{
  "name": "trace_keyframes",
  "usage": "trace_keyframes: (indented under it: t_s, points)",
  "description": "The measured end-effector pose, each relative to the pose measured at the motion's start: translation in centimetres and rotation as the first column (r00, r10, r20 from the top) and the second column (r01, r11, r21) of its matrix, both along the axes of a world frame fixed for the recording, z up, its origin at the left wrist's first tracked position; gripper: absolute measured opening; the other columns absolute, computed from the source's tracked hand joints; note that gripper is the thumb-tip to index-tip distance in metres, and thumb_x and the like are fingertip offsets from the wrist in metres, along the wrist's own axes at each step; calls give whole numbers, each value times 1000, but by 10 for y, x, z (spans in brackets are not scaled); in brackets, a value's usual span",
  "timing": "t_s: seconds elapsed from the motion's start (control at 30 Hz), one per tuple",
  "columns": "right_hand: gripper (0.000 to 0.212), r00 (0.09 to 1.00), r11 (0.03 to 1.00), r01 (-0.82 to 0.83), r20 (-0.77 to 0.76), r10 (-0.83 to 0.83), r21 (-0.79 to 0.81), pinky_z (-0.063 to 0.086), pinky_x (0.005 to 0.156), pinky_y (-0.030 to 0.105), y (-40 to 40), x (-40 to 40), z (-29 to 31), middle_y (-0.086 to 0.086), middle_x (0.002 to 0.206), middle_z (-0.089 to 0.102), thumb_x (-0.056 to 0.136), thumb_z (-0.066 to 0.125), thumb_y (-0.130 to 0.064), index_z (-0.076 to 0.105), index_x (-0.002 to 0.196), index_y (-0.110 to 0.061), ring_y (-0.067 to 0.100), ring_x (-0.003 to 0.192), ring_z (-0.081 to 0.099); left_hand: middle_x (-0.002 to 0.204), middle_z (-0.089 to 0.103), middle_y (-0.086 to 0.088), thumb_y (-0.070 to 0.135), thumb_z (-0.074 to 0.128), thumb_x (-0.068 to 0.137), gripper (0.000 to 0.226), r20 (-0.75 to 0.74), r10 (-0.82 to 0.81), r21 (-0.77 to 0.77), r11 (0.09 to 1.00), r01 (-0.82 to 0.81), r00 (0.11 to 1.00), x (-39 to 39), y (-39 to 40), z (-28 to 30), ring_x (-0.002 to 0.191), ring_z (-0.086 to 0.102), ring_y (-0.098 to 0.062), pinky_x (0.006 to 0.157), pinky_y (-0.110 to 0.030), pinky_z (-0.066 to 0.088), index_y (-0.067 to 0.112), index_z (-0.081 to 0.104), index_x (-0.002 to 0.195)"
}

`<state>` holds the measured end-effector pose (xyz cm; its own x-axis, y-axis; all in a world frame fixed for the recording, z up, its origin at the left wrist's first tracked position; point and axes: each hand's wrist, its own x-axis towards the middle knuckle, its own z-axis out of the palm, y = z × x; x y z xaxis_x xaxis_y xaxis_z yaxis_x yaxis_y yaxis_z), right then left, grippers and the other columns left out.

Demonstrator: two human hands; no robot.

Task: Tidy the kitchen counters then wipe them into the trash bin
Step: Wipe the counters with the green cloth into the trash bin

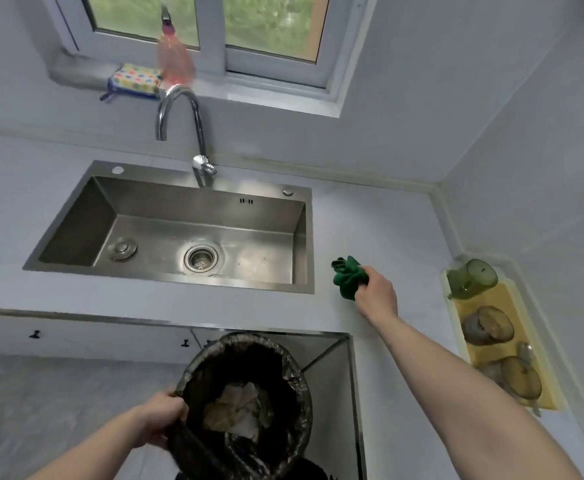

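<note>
Pretty clearly a home kitchen. Middle of the frame there's a stainless steel sink (179, 233) set into a pale grey counter (370, 220), with a curved chrome tap (183, 123) behind it. Top of the frame has a window (214, 26) with a sponge (134, 81) on the sill. Right edge: a yellow tray (502, 344) with glassware. Bottom centre, a bag-lined trash bin (249, 403).

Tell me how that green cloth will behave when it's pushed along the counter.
The green cloth sits bunched in the right hand, so it is probably soft and floppy. It looks light. Pushed over the counter, it would likely crumple rather than slide flat.
</note>
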<state>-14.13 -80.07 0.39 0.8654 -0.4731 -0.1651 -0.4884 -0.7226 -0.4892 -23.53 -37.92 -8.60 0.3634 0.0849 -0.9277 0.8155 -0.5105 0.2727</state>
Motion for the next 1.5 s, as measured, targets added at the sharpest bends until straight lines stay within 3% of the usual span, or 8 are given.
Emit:
trace_keyframes:
  t_s: [0.2, 0.37, 0.47, 0.8, 1.0, 1.23, 1.4, 1.5]
  points:
    - [48, 964, 962, -254, 113, 242, 97, 49, 101, 35, 45, 42, -30, 1, 130, 65, 92, 50, -5, 60, 136, -23, 24, 117, 60, 95, 64, -23, -5, 50, 78, 39, -52, 110, 16, 994, -110, 993, -4, -6, -28, 73, 67, -34, 58, -41, 61, 3, 59, 115]
    - [39, 840, 788, -542, 219, 496, 293, 47, 107, 32, 142, -7, -68, -13, 128, 65, 95, 57, -13, 62, 132, -26, 9, 119, 59, 109, 67, -27, -6, 50, 76, 41, -59, 231, 4, 973, -231, 971, -12, 4, -66, 85, 70, -40, 65, -51, 63, 9, 62, 112]
    - [40, 806, 731, -589, 192, 560, 344, 44, 107, 26, 179, -50, -101, -18, 129, 64, 93, 59, -18, 62, 132, -28, 2, 122, 57, 105, 69, -22, -7, 49, 79, 44, -91, 275, -2, 961, -276, 957, -13, 15, -98, 85, 70, -36, 57, -40, 61, 11, 62, 117]
    - [44, 940, 895, -189, -190, 284, 404, 47, 107, 29, 213, -143, -291, -15, 129, 64, 95, 56, -16, 61, 135, -32, 6, 121, 58, 98, 71, -16, -1, 49, 84, 35, -104, 249, -60, 965, -256, 963, -18, 39, -278, 86, 72, -34, 68, -47, 64, 13, 61, 113]
    - [40, 941, 921, -27, -302, 155, 389, 48, 91, 20, 208, -141, -387, -18, 117, 66, 100, 51, -20, 59, 137, -35, 0, 104, 59, 102, 70, -17, 5, 49, 86, 35, -72, 171, -64, 982, -176, 983, -24, 34, -402, 89, 71, -35, 68, -48, 64, 15, 61, 117]
    - [39, 935, 932, -7, -328, 134, 362, 49, 97, 23, 202, -149, -427, -20, 120, 65, 100, 49, -23, 58, 134, -40, 1, 109, 60, 111, 66, -17, 0, 53, 89, 39, -78, 119, -112, 986, -127, 990, -37, 21, -481, 99, 67, -35, 72, -40, 61, 11, 54, 127]
    - [39, 945, 940, -14, -304, 123, 340, 54, 96, 29, 196, -161, -423, -20, 120, 67, 98, 50, -23, 59, 131, -40, 3, 110, 63, 91, 63, -5, 10, 57, 94, 4, 101, 3, -65, 998, 3, 995, -48, 14, -479, 83, 62, -19, 70, -32, 55, 14, 58, 95]
    - [42, 955, 941, -8, -275, 107, 338, 54, 93, 27, 194, -165, -402, -20, 117, 69, 96, 51, -19, 60, 132, -40, 3, 106, 64, 110, 69, -12, 31, 61, 82, 45, 99, -131, -35, 990, 135, 986, -64, 43, -537, 95, 67, -23, 86, -42, 60, 9, 57, 122]
